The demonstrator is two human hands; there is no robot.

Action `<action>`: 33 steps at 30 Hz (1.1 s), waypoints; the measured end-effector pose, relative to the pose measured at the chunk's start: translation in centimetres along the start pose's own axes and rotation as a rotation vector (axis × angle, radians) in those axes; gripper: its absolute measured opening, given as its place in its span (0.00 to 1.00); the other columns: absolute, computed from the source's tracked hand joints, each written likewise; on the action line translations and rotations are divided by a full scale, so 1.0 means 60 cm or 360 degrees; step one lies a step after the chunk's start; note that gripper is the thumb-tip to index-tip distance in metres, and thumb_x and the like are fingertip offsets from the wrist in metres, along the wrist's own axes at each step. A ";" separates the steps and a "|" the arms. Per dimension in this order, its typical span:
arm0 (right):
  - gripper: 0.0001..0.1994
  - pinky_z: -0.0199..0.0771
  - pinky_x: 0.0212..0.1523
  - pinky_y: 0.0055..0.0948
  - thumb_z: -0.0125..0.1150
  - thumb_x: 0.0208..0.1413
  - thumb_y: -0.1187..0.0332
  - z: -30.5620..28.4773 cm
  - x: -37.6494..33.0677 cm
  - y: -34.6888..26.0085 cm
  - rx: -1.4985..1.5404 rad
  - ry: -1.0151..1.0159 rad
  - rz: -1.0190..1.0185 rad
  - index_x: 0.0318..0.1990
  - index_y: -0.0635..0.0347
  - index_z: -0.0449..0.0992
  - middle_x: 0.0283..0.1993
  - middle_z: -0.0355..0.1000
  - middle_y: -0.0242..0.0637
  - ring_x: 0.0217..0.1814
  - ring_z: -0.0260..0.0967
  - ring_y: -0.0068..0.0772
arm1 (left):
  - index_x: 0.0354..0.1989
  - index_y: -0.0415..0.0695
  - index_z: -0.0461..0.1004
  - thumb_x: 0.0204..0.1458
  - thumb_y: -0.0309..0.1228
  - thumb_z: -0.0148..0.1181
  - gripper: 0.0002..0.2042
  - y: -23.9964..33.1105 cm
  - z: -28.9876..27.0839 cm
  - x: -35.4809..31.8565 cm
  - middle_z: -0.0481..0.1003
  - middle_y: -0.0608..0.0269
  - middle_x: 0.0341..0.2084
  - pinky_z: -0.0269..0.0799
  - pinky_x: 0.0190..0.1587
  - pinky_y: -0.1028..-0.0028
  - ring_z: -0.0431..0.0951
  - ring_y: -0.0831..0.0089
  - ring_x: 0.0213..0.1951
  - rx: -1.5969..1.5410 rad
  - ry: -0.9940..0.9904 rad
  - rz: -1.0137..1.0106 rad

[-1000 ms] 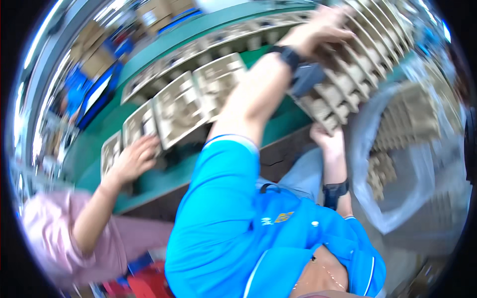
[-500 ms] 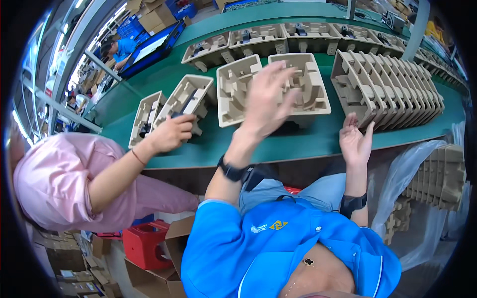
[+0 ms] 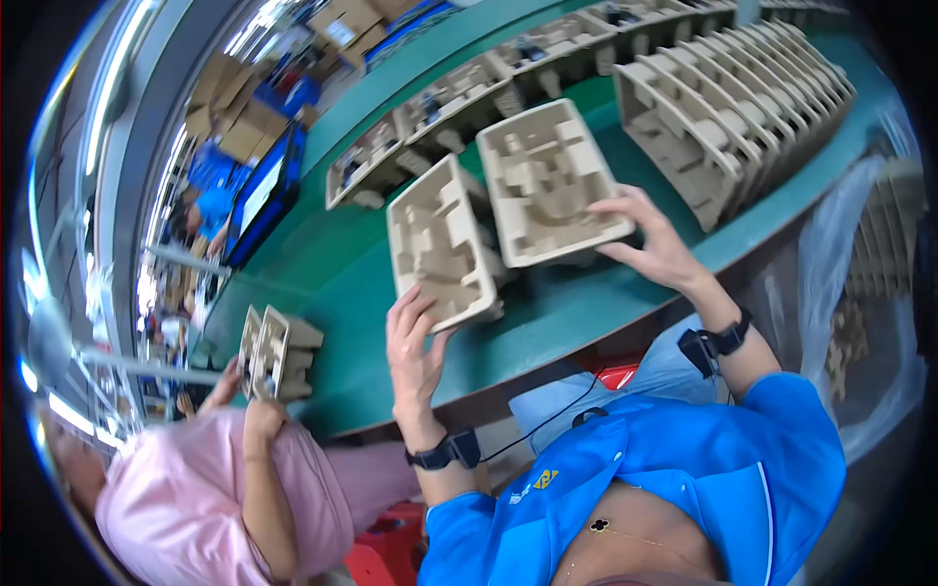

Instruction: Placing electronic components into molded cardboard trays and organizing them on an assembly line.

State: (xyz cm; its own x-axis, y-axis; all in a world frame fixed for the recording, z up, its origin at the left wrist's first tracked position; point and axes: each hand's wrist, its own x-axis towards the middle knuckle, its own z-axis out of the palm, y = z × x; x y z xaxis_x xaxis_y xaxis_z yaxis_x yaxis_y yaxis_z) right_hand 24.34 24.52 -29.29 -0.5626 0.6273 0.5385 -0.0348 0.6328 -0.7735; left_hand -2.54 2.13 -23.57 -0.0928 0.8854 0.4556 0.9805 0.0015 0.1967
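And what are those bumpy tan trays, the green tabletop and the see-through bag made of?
The tan trays look like moulded paper pulp: matte, with rounded hollows shaped in one piece. The green tabletop has a slight sheen, maybe a rubber or plastic covering; I can't tell which. The see-through bag is probably thin plastic film: it's cloudy-clear and creased.

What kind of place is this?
Probably a factory or packing workshop: there's a long green workbench, lots of beige molded trays on it, and cardboard boxes piled behind.
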 end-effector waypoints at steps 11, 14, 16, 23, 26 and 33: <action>0.37 0.54 0.64 0.36 0.67 0.43 0.74 0.076 0.004 0.033 0.0380 -0.0088 -0.0054 0.63 0.56 0.58 0.66 0.55 0.45 0.67 0.54 0.41 | 0.48 0.41 0.71 0.50 0.31 0.61 0.17 0.004 0.000 -0.001 0.66 0.53 0.54 0.60 0.59 0.59 0.63 0.57 0.58 -0.0074 0.0407 -0.0175; 0.48 0.52 0.66 0.37 0.69 0.42 0.70 0.101 -0.020 0.018 0.0473 -0.0025 0.0224 0.69 0.58 0.44 0.68 0.51 0.44 0.68 0.52 0.37 | 0.57 0.39 0.65 0.61 0.36 0.46 0.19 -0.058 0.027 -0.034 0.61 0.52 0.58 0.58 0.60 0.61 0.61 0.60 0.60 -0.0588 0.1092 -0.0364; 0.48 0.52 0.66 0.36 0.70 0.42 0.68 0.107 -0.030 0.002 0.0507 0.0043 0.0358 0.69 0.58 0.44 0.68 0.52 0.44 0.68 0.51 0.37 | 0.58 0.36 0.61 0.64 0.44 0.36 0.24 -0.079 0.038 -0.041 0.61 0.54 0.58 0.57 0.61 0.64 0.62 0.64 0.59 -0.0927 0.1025 -0.0713; 0.44 0.55 0.63 0.35 0.70 0.42 0.72 0.145 -0.072 -0.039 0.0121 -0.0081 0.0398 0.66 0.63 0.50 0.62 0.60 0.46 0.64 0.57 0.39 | 0.59 0.37 0.62 0.65 0.46 0.32 0.26 -0.131 0.059 -0.077 0.65 0.54 0.54 0.52 0.63 0.70 0.61 0.66 0.59 -0.1653 0.0772 -0.0600; 0.40 0.51 0.64 0.33 0.69 0.45 0.70 0.167 -0.094 0.004 0.0098 -0.0014 0.0490 0.65 0.65 0.52 0.62 0.59 0.45 0.63 0.56 0.38 | 0.61 0.37 0.58 0.61 0.57 0.29 0.34 -0.161 0.048 -0.082 0.65 0.55 0.55 0.54 0.62 0.69 0.65 0.66 0.57 -0.1740 0.0440 -0.0552; 0.33 0.52 0.63 0.32 0.68 0.49 0.68 0.196 -0.113 0.052 -0.0008 0.0314 0.0568 0.60 0.68 0.58 0.58 0.61 0.43 0.60 0.57 0.37 | 0.60 0.40 0.61 0.61 0.55 0.37 0.31 -0.269 0.079 -0.015 0.72 0.53 0.45 0.65 0.52 0.67 0.74 0.62 0.44 -0.1726 0.0562 -0.0889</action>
State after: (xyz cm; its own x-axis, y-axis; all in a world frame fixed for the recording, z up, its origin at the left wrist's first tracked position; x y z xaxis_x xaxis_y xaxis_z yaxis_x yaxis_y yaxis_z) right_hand 18.33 16.89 -39.28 -0.3691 0.8827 0.2909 0.1385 0.3617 -0.9219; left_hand -17.47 3.53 -31.28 -0.6508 0.7153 0.2543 0.1640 -0.1946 0.9671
